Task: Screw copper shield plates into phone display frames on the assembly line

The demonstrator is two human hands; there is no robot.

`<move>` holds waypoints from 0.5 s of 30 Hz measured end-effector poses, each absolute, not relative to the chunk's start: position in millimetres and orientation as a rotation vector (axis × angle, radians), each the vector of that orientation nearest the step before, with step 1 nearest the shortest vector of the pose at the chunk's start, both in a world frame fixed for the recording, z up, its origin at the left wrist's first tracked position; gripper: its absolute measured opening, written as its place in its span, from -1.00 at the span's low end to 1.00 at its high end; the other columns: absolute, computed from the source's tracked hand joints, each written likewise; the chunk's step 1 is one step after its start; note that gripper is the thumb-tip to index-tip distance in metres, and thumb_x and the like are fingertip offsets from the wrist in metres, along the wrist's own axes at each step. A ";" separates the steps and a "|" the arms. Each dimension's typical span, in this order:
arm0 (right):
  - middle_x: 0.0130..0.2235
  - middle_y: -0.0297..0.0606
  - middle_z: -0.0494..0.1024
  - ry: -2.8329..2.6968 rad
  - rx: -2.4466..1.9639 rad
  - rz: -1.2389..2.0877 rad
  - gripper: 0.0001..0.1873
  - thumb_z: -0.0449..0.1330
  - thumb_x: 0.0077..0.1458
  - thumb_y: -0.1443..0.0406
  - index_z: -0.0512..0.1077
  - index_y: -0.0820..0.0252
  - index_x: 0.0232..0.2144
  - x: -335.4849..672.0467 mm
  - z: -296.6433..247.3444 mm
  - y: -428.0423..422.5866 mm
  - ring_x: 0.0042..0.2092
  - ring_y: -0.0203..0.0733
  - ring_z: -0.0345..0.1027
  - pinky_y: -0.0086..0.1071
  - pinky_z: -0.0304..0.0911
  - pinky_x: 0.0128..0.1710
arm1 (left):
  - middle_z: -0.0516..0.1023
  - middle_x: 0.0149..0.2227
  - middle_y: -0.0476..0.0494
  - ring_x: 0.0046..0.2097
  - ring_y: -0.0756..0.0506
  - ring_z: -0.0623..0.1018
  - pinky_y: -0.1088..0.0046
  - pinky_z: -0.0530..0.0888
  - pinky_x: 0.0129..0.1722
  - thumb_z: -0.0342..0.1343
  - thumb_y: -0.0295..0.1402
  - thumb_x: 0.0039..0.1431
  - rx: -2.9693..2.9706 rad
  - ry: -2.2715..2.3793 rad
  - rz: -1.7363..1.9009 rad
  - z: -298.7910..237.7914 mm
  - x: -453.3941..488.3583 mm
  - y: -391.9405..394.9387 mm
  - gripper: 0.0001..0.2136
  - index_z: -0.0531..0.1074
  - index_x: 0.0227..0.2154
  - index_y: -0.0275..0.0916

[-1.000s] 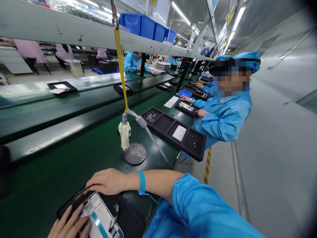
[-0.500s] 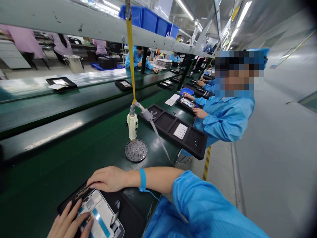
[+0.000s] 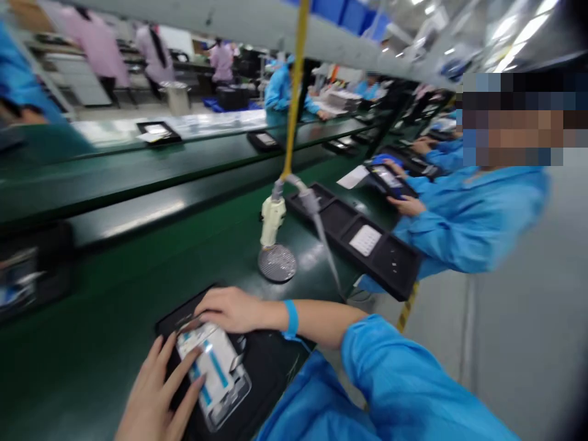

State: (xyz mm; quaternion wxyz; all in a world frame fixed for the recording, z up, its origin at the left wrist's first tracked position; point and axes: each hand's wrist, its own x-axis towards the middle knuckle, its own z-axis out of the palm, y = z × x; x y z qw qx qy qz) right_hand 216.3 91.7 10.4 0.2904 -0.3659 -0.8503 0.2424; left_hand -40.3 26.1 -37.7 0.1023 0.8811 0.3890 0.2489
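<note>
A white phone frame lies in a black tray on the green bench, close in front of me. My left hand rests on its near end, fingers stretched out flat on it. At the frame's far end, my right hand lies palm down with fingers curled over the top edge. A blue wrist strap circles my right wrist. The view is smeared by motion.
A cream electric screwdriver hangs on a yellow cord above a round screw dish. A long black compartment tray sits to the right. A co-worker in blue works beside me. Conveyor lanes carry black trays behind.
The view has swung left and down, bringing the tray and both hands further up into view. My hands stay on the phone frame; the left fingers have slid further onto it.
</note>
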 end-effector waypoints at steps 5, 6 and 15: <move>-0.12 -0.17 0.62 -2.139 -0.981 0.789 -0.85 0.16 0.31 0.42 0.52 0.26 -0.14 218.0 9.1 81.4 -0.07 -0.20 0.49 -0.33 0.37 0.02 | 0.01 0.47 -0.20 0.46 -0.41 0.06 -0.17 0.31 0.29 0.09 -0.20 0.36 2.537 1.249 0.465 2.6 -26.7 7.6 -0.59 0.39 0.24 -0.03; -0.12 -0.18 0.62 -2.141 -0.968 0.810 -0.85 0.16 0.30 0.42 0.53 0.25 -0.13 218.6 7.8 81.1 -0.07 -0.19 0.48 -0.32 0.37 0.01 | -0.01 0.48 -0.21 0.46 -0.41 0.04 -0.16 0.30 0.30 0.09 -0.19 0.36 2.510 1.258 0.419 7.6 -25.7 6.8 -0.57 0.37 0.26 -0.02; -0.22 -0.23 0.61 -2.190 -0.946 0.847 -0.87 0.19 0.27 0.41 0.53 0.21 -0.18 215.0 10.2 75.2 -0.17 -0.20 0.46 -0.31 0.38 -0.08 | -0.09 0.49 -0.23 0.47 -0.43 -0.04 -0.18 0.30 0.30 0.16 -0.20 0.33 2.479 1.242 0.332 15.7 -28.4 -0.5 -0.47 0.26 0.33 0.01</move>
